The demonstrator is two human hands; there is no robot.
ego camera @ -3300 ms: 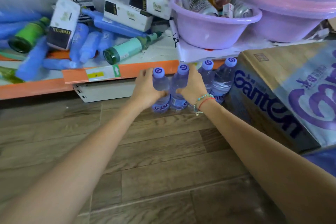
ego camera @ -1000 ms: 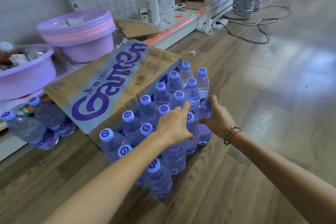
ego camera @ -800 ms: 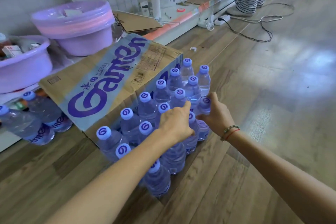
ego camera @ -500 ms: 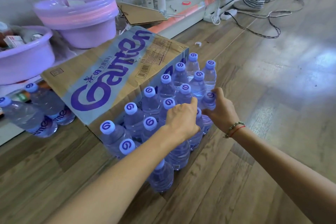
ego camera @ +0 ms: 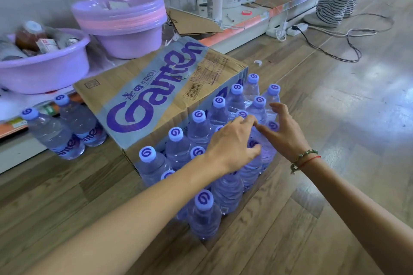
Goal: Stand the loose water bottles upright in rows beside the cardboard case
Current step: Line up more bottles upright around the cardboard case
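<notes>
Head view: cardboard case (ego camera: 156,87) sat on the wood floor (ego camera: 335,118) against the low shelf (ego camera: 245,22). Water bottles (ego camera: 201,131) stood upright in rows, touching the case's right side. Two more bottles (ego camera: 67,127) stood at its left end.

Left hand (ego camera: 232,143) hovered over the caps mid-row, fingers loosely spread, gripping nothing. Right hand (ego camera: 283,131) was beside it, fingers relaxed and apart, also holding nothing; fingertips of the two hands nearly met. Two purple basins (ego camera: 120,27) sat on the shelf behind the case.
</notes>
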